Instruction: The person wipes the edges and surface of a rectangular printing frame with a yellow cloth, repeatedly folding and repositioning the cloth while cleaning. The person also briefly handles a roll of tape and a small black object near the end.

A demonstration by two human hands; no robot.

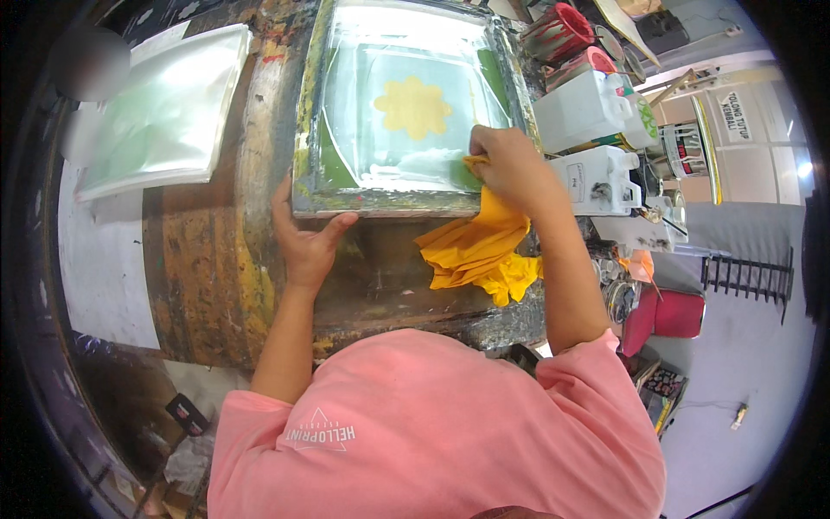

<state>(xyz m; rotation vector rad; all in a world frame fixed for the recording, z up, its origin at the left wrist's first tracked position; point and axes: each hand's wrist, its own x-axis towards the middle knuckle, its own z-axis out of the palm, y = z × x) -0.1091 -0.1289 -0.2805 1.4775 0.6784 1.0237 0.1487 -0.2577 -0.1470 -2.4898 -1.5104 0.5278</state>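
At frame [389, 202]: right hand [512, 169] pinching orange cloth [477, 240]; left hand [306, 246] spread, apparently touching corner [309, 201].

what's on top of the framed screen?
On the framed screen: white smears. The right hand holds an orange cloth over its near-right part; the patch under hand and cloth is covered, so unseen.

A red chair [679, 313] stands near a pale wall [735, 350].

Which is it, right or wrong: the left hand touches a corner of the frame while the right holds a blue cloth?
Wrong colour: the head view shows an orange-yellow cloth, not blue, in the right hand; the left hand touches a corner of the frame.
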